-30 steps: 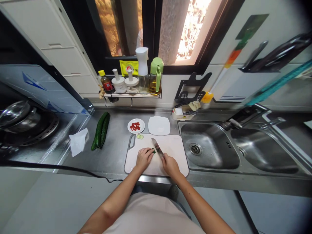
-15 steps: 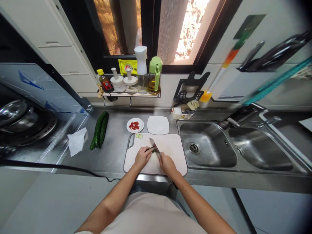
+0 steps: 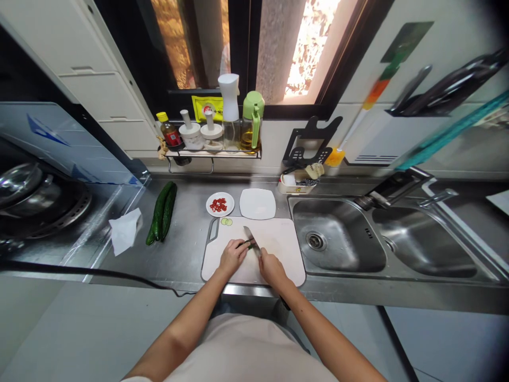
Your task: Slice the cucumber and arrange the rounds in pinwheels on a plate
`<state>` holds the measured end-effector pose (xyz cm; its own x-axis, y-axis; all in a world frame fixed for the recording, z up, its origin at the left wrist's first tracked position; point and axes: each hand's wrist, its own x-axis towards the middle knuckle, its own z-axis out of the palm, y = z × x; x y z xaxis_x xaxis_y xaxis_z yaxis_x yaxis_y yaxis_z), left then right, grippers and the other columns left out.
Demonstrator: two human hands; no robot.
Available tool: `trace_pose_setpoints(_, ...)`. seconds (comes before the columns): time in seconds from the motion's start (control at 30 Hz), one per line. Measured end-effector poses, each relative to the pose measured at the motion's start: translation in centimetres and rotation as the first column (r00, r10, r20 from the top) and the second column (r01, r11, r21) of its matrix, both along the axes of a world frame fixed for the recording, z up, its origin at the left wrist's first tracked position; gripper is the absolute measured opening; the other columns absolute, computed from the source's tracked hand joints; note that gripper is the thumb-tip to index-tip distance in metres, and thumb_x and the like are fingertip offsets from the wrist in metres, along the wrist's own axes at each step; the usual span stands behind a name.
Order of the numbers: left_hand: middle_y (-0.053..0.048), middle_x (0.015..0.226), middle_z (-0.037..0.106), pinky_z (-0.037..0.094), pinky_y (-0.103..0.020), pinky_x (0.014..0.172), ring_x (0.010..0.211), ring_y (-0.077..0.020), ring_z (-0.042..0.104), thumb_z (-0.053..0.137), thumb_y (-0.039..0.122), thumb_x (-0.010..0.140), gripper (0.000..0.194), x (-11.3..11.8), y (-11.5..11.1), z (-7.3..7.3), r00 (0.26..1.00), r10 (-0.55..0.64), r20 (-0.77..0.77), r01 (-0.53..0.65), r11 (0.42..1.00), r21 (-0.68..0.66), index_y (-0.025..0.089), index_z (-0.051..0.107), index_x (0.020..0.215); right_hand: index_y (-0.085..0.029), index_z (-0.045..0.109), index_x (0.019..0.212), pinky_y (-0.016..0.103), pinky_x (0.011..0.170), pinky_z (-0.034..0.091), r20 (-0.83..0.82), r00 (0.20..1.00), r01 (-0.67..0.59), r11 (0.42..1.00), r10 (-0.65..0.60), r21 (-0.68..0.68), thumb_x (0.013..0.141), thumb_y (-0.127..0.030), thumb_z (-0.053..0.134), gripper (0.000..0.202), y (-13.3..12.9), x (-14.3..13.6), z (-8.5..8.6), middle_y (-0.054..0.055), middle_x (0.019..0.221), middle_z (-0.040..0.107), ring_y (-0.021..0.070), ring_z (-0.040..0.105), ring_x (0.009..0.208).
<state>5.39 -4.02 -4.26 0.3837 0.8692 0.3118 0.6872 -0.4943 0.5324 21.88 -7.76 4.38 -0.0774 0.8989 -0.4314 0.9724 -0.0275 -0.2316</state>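
My right hand [image 3: 272, 267] is closed round the handle of a kitchen knife [image 3: 249, 233], its blade pointing up and to the left over the white cutting board [image 3: 284, 257]. Just left of the blade, the fingers of my left hand [image 3: 231, 257] press down on a dark green piece of cucumber [image 3: 251, 244], mostly hidden under them. Pale cucumber slices [image 3: 226, 222] lie at the board's upper left corner. Behind the board stand a square white plate [image 3: 257, 203] and a small round plate [image 3: 209, 205] bearing chopped red pieces [image 3: 218, 205].
Whole cucumbers [image 3: 161, 212] and a white paper sheet [image 3: 125, 232] lie on the steel counter to the left. A double sink [image 3: 338, 233] adjoins the board on the right. Seasoning jars [image 3: 191, 137] and bottles line a wall rack; a black cable [image 3: 131, 278] crosses the front edge.
The knife and both hands keep nearly the same place, with the blade only slightly shifted against the cucumber piece. Nothing else on the counter has moved.
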Motion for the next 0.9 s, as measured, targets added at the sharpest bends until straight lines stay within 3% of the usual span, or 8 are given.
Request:
trace_pose_setpoints(0.47, -0.006, 0.105, 0.061, 0.05, -0.035, 0.086, 0.097, -0.0183, 0.053, 0.049, 0.025, 0.091, 0.028, 0.2, -0.2, -0.1, 0.999, -0.009, 0.05, 0.004, 0.994, 0.106, 0.025, 0.063, 0.116, -0.013, 0.044, 0.117, 0.028, 0.072, 0.039, -0.015, 1.0, -0.011, 0.997, 0.009, -0.073, 0.091, -0.013, 0.033, 0.029, -0.6, 0.2, 0.4, 0.015, 0.096, 0.066, 0.0225, 0.063, 0.094)
trace_pose_setpoints(0.9, -0.006, 0.105, 0.062, 0.05, -0.034, 0.085, 0.098, -0.0177, 0.053, 0.05, 0.022, 0.09, 0.027, 0.4, -0.2, -0.2, 0.999, 0.002, 0.049, -0.007, 0.994, 0.108, 0.025, 0.064, 0.114, -0.012, 0.044, 0.122, 0.028, 0.071, 0.038, 0.002, 1.0, -0.008, 0.995, 0.008, -0.102, 0.087, -0.005, 0.034, 0.037, -2.7, 1.0, 1.0, 0.017, 0.097, 0.065, 0.0229, 0.063, 0.095)
